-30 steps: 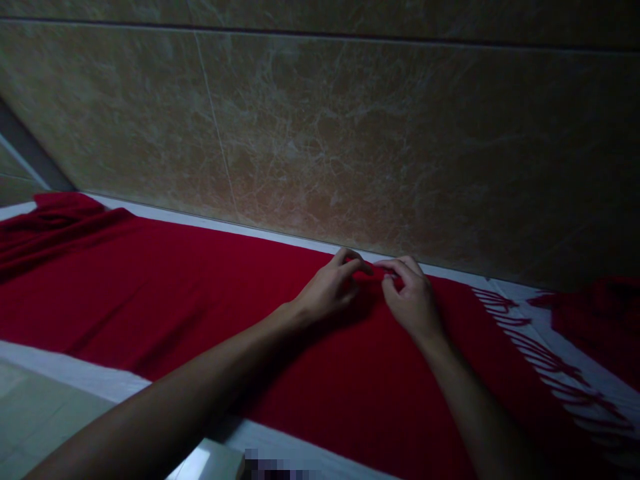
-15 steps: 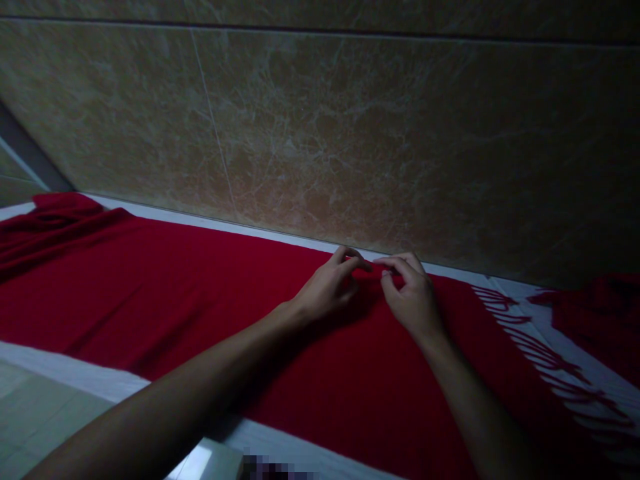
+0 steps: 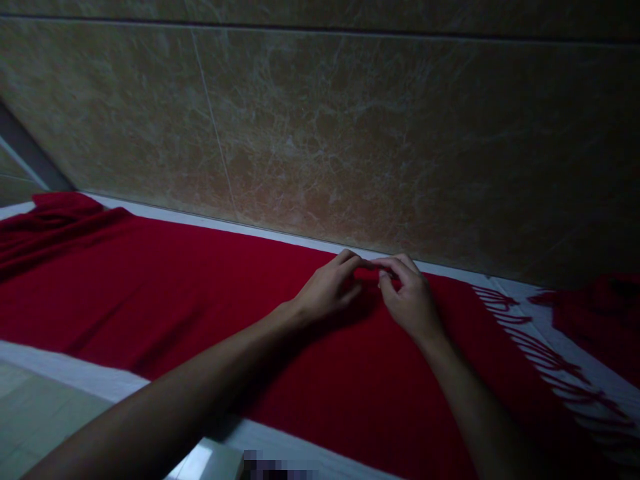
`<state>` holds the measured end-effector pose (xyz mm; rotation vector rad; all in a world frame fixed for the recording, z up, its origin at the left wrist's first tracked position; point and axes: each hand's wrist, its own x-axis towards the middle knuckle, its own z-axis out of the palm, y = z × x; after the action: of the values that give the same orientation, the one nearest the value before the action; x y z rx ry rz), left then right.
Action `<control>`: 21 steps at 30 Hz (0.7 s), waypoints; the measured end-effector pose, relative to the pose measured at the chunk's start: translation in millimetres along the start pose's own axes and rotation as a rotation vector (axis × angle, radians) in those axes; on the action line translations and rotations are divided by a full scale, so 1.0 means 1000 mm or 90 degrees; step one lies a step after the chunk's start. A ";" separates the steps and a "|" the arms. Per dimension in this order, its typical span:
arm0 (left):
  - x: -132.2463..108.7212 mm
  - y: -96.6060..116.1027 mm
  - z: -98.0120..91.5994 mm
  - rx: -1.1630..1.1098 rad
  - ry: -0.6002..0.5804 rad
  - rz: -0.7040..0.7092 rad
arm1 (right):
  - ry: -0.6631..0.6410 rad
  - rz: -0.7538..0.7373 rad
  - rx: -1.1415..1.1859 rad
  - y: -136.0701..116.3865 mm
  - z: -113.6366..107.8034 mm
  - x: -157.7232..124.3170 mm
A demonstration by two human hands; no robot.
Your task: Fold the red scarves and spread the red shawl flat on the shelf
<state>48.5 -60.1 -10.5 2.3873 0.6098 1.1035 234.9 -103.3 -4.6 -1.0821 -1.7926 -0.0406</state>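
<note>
A red fringed scarf [image 3: 360, 373] lies spread flat on a white-covered surface. My left hand [image 3: 333, 283] rests over its far edge, fingers bent and the thumb apart from them. Beside it my right hand [image 3: 407, 290] has its thumb and forefinger drawn close in a pinch at that same edge. The fingertips of both hands meet or nearly meet. Anything between the right fingertips is too small and dark to make out.
A tan marbled wall [image 3: 310, 133] rises right behind the far edge. The scarf bunches up at the far left. Another red cloth [image 3: 600, 320] lies to the right, past the fringe [image 3: 540, 353]. A pale box-like object [image 3: 213, 460] sits at the near edge.
My left hand's fingertips have shifted slightly right, closing the small gap to my right hand. The right thumb and forefinger have moved slightly left. The scarf lies as before.
</note>
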 end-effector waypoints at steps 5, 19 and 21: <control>0.000 0.002 -0.001 -0.003 -0.004 -0.002 | 0.026 -0.025 -0.010 0.001 0.001 0.000; 0.001 0.003 0.000 -0.005 -0.002 0.008 | 0.027 -0.015 -0.005 0.002 0.002 -0.001; 0.001 0.003 0.000 -0.004 -0.003 0.003 | 0.015 -0.005 0.009 0.002 0.002 -0.001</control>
<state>49.7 -62.0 -8.2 2.3861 0.5980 1.1007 234.5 -102.2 -7.4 -1.0608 -1.7729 -0.0448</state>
